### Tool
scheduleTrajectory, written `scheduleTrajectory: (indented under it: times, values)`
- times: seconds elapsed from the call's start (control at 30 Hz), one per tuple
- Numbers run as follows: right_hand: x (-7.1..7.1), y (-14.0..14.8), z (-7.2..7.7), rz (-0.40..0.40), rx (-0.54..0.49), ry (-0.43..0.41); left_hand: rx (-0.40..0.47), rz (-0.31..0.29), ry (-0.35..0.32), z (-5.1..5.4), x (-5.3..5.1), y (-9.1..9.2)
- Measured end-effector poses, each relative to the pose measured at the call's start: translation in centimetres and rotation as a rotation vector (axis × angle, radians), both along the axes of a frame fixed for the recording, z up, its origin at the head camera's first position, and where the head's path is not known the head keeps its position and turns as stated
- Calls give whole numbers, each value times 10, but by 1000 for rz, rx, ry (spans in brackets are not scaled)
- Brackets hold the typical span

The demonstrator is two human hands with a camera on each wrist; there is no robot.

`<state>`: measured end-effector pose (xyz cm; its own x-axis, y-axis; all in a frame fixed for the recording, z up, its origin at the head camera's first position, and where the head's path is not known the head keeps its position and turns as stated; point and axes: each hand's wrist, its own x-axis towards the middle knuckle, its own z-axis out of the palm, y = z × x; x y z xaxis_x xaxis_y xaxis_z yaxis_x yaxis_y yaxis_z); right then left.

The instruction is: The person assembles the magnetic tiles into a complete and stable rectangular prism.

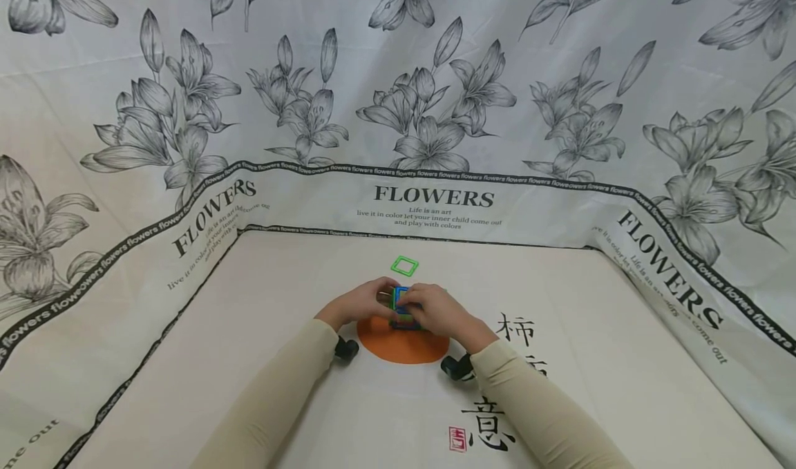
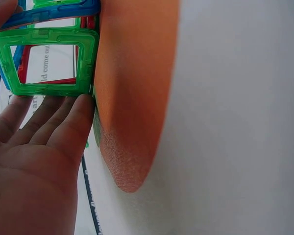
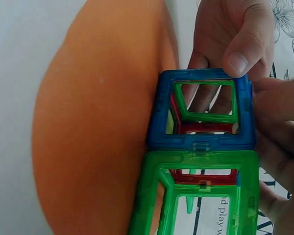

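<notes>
Both hands are at a small structure of magnetic tiles, hollow frames in blue, green and red, standing on an orange disc (image 1: 404, 348). My left hand (image 1: 363, 302) holds its left side. In the right wrist view the left thumb (image 3: 237, 61) presses a corner of the blue tile (image 3: 201, 143), with the fingers behind. In the left wrist view those fingers reach up against a green tile (image 2: 51, 89). My right hand (image 1: 435, 309) grips the structure from the right, its fingers bent over the top. Another green tile (image 3: 201, 159) adjoins the blue one.
A loose green square tile (image 1: 403, 273) lies beyond the hands. Black writing (image 1: 488, 424) and a red seal mark (image 1: 457, 439) are printed on the white cloth. Flower-patterned fabric (image 1: 435, 203) rises around the back and sides.
</notes>
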<state>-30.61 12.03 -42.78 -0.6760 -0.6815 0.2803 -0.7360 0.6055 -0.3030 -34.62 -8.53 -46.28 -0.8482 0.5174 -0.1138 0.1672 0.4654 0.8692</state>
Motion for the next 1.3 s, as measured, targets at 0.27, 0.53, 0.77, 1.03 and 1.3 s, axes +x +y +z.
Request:
scheduleTrajectory:
  times: [0.27, 0.53, 0.77, 1.03, 1.3]
  values:
    - [0, -2, 6, -12, 9, -106, 3, -10, 6, 2, 3, -1]
    - [-3, -8, 9, -28, 31, -178, 6, -20, -3, 0, 2, -2]
    - [-6, -9, 13, -28, 62, -193, -3, -17, 8, 1, 1, -2]
    - [-7, -8, 14, -32, 77, -203, -17, -26, 34, 0, -1, -2]
    - [-8, -10, 18, -13, 85, -211, -8, -30, 30, -3, -4, -3]
